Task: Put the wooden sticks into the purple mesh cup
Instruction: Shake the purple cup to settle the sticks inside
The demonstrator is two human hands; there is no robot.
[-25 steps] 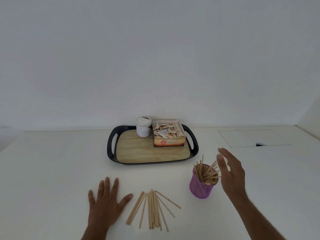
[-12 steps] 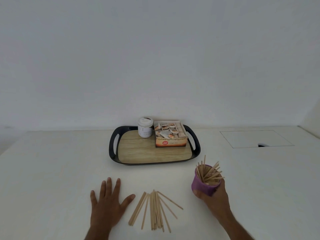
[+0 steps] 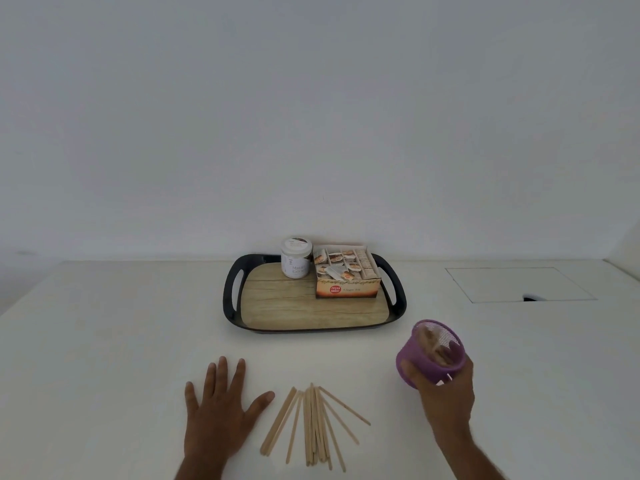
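While the right hand [image 3: 446, 393] grips the purple mesh cup [image 3: 429, 351], fingers wrapped round its wall, cup tilted with some sticks inside (blurred), the left hand [image 3: 221, 414] lies flat on the white surface [image 3: 104, 341], fingers spread, holding nothing. Loose wooden sticks [image 3: 311, 424] lie fanned between the hands. Tray [image 3: 230, 296] behind carries a jar [image 3: 295, 258] and tea box [image 3: 346, 275].

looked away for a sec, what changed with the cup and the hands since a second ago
The right hand, open beside the purple mesh cup a second ago, closed its fingers round it, lifted it and tipped it, mouth toward the camera, sticks inside. The left hand stayed flat on the table; the loose wooden sticks and tray are unchanged.
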